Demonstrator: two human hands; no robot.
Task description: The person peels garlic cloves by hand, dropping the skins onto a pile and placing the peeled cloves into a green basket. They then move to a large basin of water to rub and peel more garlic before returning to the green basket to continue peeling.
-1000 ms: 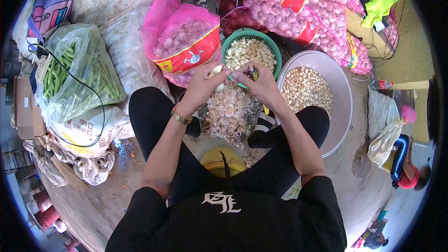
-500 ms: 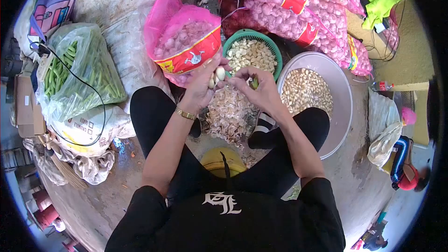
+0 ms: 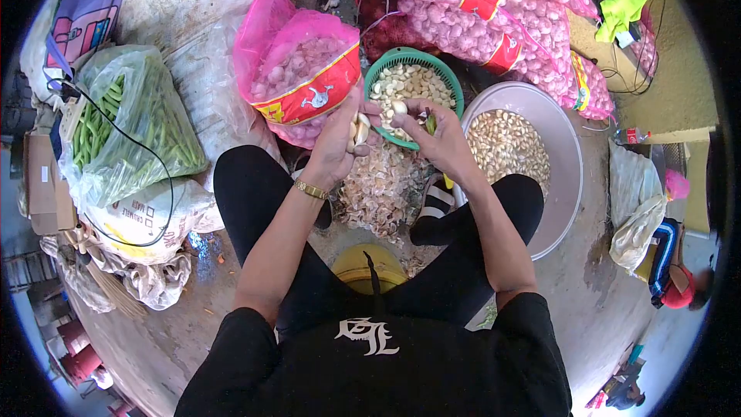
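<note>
Head view: left hand (image 3: 336, 141) grasps cloves (image 3: 360, 130), right hand (image 3: 437, 139) pinches one; basket (image 3: 452, 79) beyond, peelings (image 3: 380, 193) below.

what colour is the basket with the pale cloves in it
The basket is green, as the head view shows.

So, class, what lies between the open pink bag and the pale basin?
In the head view: the green basket of peeled cloves, partly behind the right hand.
</note>
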